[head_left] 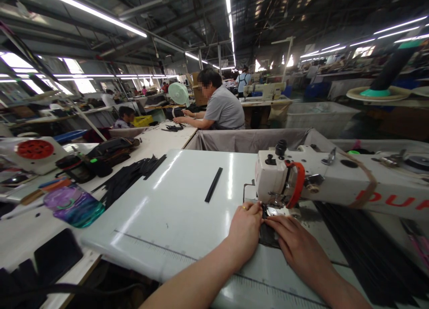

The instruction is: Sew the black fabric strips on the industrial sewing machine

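My left hand lies on the white table at the left of the needle of a white sewing machine, its fingers curled onto a dark fabric piece. My right hand rests flat on the same piece from the right, fingers stretched toward the presser foot. Both hands press the fabric under the machine head. Most of the piece is hidden beneath my hands.
A single black strip lies on the table beyond my left hand. A heap of black strips, bags and a purple bottle sit left. More black strips lie right. A seated person works behind a grey fabric bin.
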A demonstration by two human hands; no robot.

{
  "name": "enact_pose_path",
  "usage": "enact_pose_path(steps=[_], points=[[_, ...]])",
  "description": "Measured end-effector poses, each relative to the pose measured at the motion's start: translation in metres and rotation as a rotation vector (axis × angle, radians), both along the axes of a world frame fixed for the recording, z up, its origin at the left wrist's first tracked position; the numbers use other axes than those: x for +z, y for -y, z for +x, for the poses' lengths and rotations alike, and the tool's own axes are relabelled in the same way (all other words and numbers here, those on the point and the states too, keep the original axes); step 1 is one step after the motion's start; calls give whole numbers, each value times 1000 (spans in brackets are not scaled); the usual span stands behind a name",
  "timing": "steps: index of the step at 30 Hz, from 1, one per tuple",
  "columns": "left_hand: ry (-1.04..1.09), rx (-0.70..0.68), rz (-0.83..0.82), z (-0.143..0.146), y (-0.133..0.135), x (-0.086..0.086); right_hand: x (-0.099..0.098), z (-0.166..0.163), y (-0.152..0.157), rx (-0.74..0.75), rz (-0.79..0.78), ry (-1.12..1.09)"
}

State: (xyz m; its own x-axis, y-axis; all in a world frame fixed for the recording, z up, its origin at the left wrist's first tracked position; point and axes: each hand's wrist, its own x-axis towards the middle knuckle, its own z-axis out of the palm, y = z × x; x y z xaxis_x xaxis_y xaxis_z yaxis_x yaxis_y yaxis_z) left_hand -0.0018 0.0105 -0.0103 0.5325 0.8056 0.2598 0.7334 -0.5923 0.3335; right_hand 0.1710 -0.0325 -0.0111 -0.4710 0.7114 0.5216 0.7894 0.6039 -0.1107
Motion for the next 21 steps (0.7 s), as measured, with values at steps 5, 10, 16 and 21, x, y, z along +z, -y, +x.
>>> enact_pose_path(steps=[5,10,16,21], points=[[-35,8,44,4,-5,-12,-2,0,-1,-6,-10,14],[-68,9,33,7,-8,-16,-3,0,-2,-11,-20,15],[-60,-2,45,3,-1,-17,0,0,-1,6,-4,8],[39,-17,-8,-4,-6,3,-4,3,-1,21,22,-4]])
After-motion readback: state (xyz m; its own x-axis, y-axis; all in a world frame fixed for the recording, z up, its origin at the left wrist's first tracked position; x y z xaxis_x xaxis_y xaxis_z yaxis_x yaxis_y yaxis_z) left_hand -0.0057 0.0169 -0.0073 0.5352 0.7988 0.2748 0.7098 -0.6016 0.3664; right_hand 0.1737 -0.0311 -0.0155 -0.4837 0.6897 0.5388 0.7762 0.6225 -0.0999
